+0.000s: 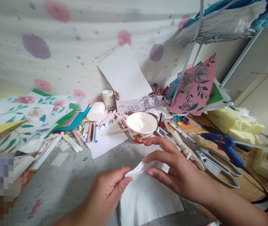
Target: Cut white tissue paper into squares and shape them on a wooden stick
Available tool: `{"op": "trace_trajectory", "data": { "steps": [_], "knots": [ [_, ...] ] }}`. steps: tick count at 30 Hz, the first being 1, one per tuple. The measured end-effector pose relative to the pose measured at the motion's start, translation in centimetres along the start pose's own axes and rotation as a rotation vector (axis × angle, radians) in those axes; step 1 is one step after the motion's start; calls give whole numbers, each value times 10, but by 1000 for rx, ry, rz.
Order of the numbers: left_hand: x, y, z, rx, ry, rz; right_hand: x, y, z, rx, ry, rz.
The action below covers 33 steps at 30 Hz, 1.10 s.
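A thin white sheet (148,197), soft and slightly creased like tissue or fine cloth, lies in front of me, its upper edge lifted and folded. My left hand (111,188) pinches its upper left corner between thumb and fingers. At the lifted edge is my right hand (171,166), its fingers spread and curved. One fingertip touches the edge and the thumb lies against the sheet, with a gap between them. Just beyond stands a paper bowl (138,133) with a red and orange pattern and whitish contents.
Large scissors (215,164) and a blue glue gun (228,146) lie on the right. Many markers (87,133) surround the bowl. Flower-printed papers (30,119) are stacked left. Paper cups (108,99) and a leaning white board (125,73) stand behind. A pink flower card (195,88) is at right.
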<state>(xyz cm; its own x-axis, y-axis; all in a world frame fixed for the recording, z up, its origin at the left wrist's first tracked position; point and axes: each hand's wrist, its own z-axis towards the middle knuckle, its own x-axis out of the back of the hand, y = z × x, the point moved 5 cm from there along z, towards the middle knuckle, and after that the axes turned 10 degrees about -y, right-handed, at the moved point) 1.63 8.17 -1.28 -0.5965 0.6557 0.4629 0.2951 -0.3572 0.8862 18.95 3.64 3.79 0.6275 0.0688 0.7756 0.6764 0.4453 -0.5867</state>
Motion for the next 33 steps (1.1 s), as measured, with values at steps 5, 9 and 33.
{"op": "trace_trajectory", "data": {
  "steps": [5,9,33],
  "knots": [
    [-1,1,1,-23,-23,30,-3,2,3,-27,-34,-2],
    [-2,3,-1,-10,-29,31,-3,4,4,-37,-44,-19],
    [-5,-6,2,144,36,-386,-7,7,4,-81,-11,131]
  ]
}}
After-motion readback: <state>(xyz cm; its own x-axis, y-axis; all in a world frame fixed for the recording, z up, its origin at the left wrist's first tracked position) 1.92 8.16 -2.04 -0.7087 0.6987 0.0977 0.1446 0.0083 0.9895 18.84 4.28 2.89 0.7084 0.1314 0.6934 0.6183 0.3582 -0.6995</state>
